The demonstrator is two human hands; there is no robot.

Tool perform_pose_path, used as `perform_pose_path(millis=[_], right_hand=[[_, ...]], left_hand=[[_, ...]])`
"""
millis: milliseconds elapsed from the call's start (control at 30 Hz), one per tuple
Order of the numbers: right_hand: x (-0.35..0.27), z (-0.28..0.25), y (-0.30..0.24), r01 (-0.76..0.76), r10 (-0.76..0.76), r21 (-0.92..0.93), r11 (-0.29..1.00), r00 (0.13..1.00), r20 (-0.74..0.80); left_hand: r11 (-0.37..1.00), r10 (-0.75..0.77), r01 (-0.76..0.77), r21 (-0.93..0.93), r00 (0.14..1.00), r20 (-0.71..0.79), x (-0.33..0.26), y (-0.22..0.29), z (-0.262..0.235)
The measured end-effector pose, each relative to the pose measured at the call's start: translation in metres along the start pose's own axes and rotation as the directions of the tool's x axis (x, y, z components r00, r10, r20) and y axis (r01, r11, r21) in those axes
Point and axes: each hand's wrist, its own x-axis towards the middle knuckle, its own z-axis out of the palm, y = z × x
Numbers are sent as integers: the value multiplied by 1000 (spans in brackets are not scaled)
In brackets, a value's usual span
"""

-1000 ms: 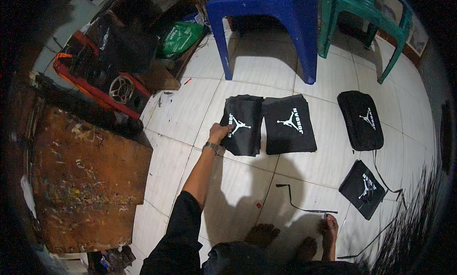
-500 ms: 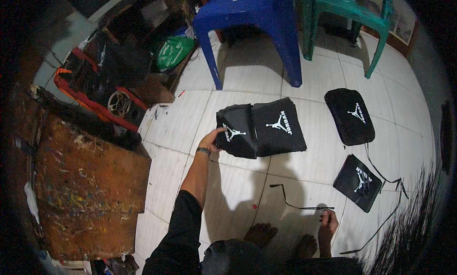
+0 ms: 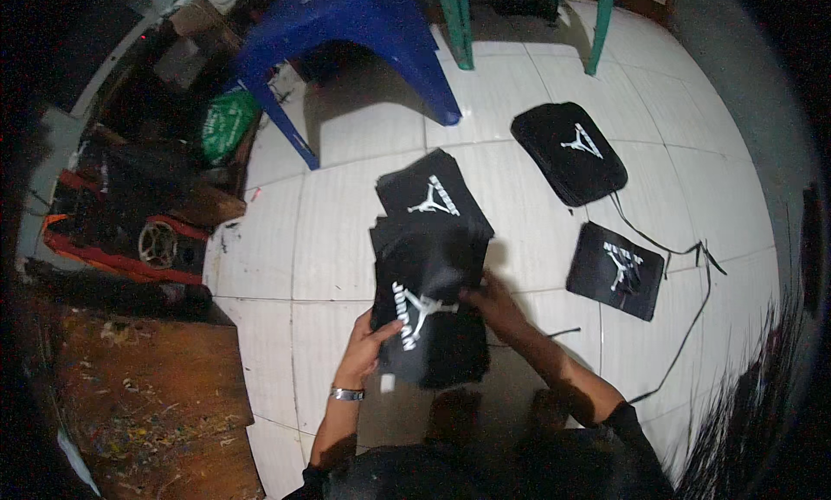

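Pinching the black stack (image 3: 450, 348) by its left edge over the floor (image 3: 338, 249), the left hand (image 3: 358, 353) holds likely light, floppy sheets, best gripped at both sides, the right hand's (image 3: 500, 309) closure being unclear.

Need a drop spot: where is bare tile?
Free tile: between brown board and left hand; between black pile and grey wall. Crowded: black sheets between it and right hand; square piece and strap at right.

Behind the front stack (image 3: 437, 270) is a rear stack (image 3: 414, 185), a seat (image 3: 346, 22) beyond, a board (image 3: 164, 396) left, a pouch (image 3: 558, 158) right.
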Motion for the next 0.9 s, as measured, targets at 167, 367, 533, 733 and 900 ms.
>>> perform_pose_path(millis=[167, 367, 533, 733, 900], right_hand=[[-33, -38, -18, 393, -446, -252, 884, 872, -204], [-27, -87, 42, 278, -298, -110, 954, 900, -318], [-28, -104, 75, 400, -586, -513, 759, 763, -273], [-48, -107, 11, 220, -473, -583, 782, 819, -325], [-89, -116, 47, -117, 83, -119, 986, 962, -259]], left_hand=[[935, 331, -328, 134, 944, 2, 53, -43, 68], [607, 631, -703, 370, 709, 313, 110, -73, 111], [656, 548, -663, 360, 747, 377, 116, -83, 115], [459, 333, -607, 649, 795, 507, 111, -23, 125], [752, 68, -328, 572, 901, 427, 65, -63, 110]])
